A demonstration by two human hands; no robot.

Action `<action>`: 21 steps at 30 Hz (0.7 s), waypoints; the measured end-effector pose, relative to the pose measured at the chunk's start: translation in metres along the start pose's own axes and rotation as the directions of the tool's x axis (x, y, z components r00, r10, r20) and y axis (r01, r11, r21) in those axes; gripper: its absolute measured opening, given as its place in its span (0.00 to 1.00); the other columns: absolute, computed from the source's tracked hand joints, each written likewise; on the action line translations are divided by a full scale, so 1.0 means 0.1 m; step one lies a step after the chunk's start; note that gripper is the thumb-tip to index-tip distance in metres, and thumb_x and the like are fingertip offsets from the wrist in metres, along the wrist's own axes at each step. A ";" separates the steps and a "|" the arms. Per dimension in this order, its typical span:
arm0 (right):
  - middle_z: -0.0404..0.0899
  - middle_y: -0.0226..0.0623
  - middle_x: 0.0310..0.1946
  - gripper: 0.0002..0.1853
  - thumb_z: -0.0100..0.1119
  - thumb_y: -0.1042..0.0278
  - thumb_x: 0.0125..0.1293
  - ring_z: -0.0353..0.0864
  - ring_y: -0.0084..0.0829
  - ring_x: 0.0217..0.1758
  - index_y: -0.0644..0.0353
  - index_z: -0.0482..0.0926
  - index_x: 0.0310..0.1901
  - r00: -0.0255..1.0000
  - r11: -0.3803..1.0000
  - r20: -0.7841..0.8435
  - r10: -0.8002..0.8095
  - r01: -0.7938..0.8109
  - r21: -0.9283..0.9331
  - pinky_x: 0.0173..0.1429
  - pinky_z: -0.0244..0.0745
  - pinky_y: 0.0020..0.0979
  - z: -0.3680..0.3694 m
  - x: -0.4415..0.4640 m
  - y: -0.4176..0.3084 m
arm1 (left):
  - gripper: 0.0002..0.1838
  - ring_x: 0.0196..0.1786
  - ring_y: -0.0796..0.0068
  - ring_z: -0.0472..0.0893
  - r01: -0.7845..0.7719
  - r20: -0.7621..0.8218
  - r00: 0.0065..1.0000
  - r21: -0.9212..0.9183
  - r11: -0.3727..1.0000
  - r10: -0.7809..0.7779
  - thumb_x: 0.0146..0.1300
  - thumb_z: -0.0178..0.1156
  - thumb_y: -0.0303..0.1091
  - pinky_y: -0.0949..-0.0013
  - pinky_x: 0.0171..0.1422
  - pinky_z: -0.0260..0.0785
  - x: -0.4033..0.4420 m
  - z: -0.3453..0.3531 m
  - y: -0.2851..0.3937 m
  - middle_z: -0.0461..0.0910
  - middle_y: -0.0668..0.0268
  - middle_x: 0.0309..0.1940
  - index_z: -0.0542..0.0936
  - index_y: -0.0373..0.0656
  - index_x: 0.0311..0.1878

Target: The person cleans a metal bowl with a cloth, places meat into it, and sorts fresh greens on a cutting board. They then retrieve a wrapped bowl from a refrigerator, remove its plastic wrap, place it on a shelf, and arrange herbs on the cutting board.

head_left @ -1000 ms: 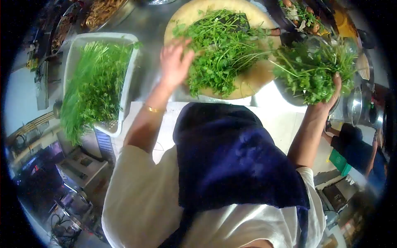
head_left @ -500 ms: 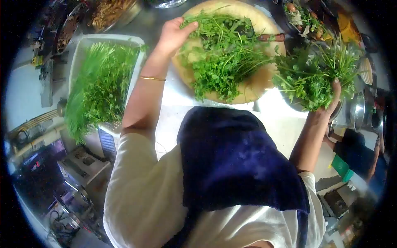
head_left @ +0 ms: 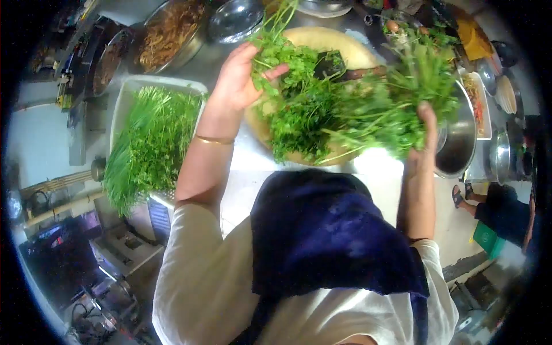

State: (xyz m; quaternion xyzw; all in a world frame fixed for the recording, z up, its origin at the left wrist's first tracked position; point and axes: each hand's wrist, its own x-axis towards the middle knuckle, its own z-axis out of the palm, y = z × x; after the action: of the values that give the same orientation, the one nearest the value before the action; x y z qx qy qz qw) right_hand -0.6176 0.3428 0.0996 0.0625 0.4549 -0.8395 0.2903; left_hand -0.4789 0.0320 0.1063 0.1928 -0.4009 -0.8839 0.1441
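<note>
Heaped over the middle of a round wooden board (head_left: 359, 54), top centre of the frame: a pile of leafy green herbs (head_left: 307, 112). Raised at the pile's right side, a blurred bunch of herbs (head_left: 422, 80), clasped in the right hand (head_left: 424, 129), thumb across the near side, fingers hidden behind greenery. At the pile's left edge, the left hand (head_left: 236, 75), thumb spread apart from the fingers, sprigs touching both; cannot tell whether any are gripped. Partly buried in the pile, a knife (head_left: 330, 64), dark-bladed and brown-handled. At left of the frame, a pale plastic basket (head_left: 129, 86), full of long thin stalks and leafy greens, spilling over the lower rim. Right of the board, a deep steel bowl (head_left: 460, 152), partly behind the bunch. Upper left, a metal bowl of brown strips (head_left: 169, 34); just beside it, a shiny metal dish (head_left: 238, 20). Toward the right edge, a white tray (head_left: 484, 131) holding reddish and pale pieces. On the board, frilly leaves on slender stems, bright green above, darker and denser toward the middle.
</note>
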 end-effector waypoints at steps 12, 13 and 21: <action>0.79 0.33 0.43 0.27 0.70 0.69 0.49 0.79 0.30 0.44 0.62 0.75 0.53 0.971 0.936 0.237 -0.017 0.099 -0.339 0.52 0.74 0.33 0.62 0.11 0.38 | 0.15 0.46 0.65 0.82 -0.082 0.062 0.995 0.095 0.992 0.077 0.70 0.46 0.30 0.62 0.45 0.79 0.00 0.46 -0.18 0.81 0.59 0.44 0.75 0.38 0.55; 0.79 0.35 0.42 0.28 0.71 0.69 0.47 0.79 0.32 0.43 0.61 0.74 0.53 0.993 0.921 0.108 0.037 0.008 -0.390 0.51 0.76 0.34 0.57 0.07 0.26 | 0.14 0.43 0.67 0.81 -0.082 0.000 0.997 0.123 0.989 0.083 0.70 0.46 0.30 0.65 0.41 0.77 -0.01 0.41 -0.13 0.81 0.60 0.42 0.76 0.39 0.54; 0.78 0.42 0.49 0.27 0.57 0.50 0.57 0.77 0.44 0.49 0.58 0.74 0.55 0.971 0.997 0.237 0.001 -0.020 0.079 0.56 0.74 0.45 0.18 0.36 -0.02 | 0.18 0.36 0.68 0.81 -0.117 -0.025 0.966 0.846 0.520 0.257 0.63 0.60 0.41 0.67 0.42 0.74 0.19 -0.51 -0.48 0.83 0.64 0.37 0.77 0.41 0.52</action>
State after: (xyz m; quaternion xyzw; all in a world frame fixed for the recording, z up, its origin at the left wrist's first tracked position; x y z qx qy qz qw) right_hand -0.6459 0.3136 0.0986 -0.0243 0.3825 -0.8571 0.3441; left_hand -0.4777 0.0216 0.0347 0.2581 -0.7807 -0.5468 0.1576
